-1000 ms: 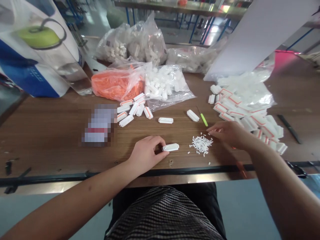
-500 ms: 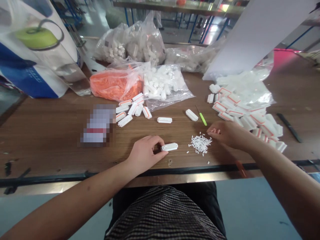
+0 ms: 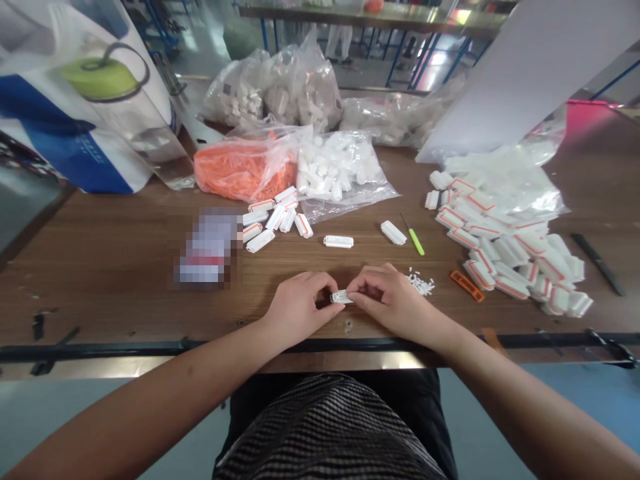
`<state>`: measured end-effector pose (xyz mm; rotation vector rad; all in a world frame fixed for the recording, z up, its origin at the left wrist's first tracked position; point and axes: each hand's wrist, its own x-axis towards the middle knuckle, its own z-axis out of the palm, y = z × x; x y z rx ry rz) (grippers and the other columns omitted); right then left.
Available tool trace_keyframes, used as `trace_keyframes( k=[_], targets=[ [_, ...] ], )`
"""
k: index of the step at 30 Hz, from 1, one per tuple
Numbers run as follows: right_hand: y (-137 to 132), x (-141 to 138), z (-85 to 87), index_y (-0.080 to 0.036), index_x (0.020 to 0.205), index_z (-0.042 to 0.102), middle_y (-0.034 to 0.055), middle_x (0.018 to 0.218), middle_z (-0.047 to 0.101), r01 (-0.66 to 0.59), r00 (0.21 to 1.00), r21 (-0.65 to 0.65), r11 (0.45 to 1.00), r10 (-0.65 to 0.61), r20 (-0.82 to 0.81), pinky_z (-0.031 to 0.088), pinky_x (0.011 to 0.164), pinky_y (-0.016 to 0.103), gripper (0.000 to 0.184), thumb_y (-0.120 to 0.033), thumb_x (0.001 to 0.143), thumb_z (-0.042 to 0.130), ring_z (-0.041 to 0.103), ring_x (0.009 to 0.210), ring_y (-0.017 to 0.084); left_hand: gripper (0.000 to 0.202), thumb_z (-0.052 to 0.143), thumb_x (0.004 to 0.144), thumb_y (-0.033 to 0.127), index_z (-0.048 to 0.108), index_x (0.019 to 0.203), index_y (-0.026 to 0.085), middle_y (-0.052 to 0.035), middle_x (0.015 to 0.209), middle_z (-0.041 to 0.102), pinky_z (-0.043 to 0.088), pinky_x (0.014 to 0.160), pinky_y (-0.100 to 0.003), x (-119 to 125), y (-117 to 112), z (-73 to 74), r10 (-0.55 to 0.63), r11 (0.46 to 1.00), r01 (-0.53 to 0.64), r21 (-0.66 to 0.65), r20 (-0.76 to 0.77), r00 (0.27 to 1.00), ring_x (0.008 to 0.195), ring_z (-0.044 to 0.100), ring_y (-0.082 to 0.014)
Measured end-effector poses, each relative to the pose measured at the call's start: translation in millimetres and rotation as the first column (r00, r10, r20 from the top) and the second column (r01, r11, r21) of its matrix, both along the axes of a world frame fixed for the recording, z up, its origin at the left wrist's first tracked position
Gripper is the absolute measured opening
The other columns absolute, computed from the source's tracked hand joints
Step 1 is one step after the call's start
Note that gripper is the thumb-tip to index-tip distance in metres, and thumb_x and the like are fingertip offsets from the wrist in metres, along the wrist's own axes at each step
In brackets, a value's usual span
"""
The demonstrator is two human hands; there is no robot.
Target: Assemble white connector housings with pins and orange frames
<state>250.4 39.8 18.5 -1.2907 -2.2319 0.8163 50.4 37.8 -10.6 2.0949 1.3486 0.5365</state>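
A wood-topped workbench [image 3: 115,300] runs across the view, scattered with plastic parts. Near its front edge, both hands meet over a small white connector housing [image 3: 340,297]. The left hand [image 3: 300,310] is curled, its thumb and fingertips pinching one end, while the right hand [image 3: 393,300], equally closed, grips the other end with its fingertips. This two-sided hold keeps the housing steady. Just right of the housing lie loose white pins [image 3: 421,284], then an orange plastic strip [image 3: 467,286] and a heap of orange-edged housings [image 3: 505,260].
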Motion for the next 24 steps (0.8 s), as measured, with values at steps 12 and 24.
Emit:
trace_keyframes(
  k=[12, 24],
  targets=[
    [0.0, -4.1, -8.7, -0.019, 0.079, 0.069, -0.0001, 0.068, 0.063, -0.09, 0.983, 0.279, 0.956, 0.041, 0.177, 0.034, 0.073, 0.033, 0.019, -0.022, 0.092, 0.055, 0.056, 0.068, 0.014, 0.011, 0.071, 0.08, 0.029, 0.063, 0.083, 0.021, 0.0052, 0.066, 0.055, 0.043, 0.067, -0.027, 0.7, -0.4, 0.5, -0.005, 1.0, 0.005, 0.008, 0.004, 1.0, 0.063, 0.052, -0.0126],
    [-14.2, -11.0, -14.0, -0.017, 0.078, 0.07, 0.0034, 0.064, 0.061, -0.276, 0.906, 0.627, 0.728, -0.02, 0.422, 0.032, 0.075, 0.036, 0.026, -0.018, 0.093, 0.05, 0.047, 0.067, 0.018, 0.009, 0.069, 0.079, 0.026, 0.063, 0.082, 0.022, 0.005, 0.067, 0.055, 0.041, 0.064, -0.026, 0.9, -0.2, -0.1, 0.007, 1.0, -0.007, -0.006, -0.007, 1.0, 0.065, 0.052, -0.0132]
  ],
)
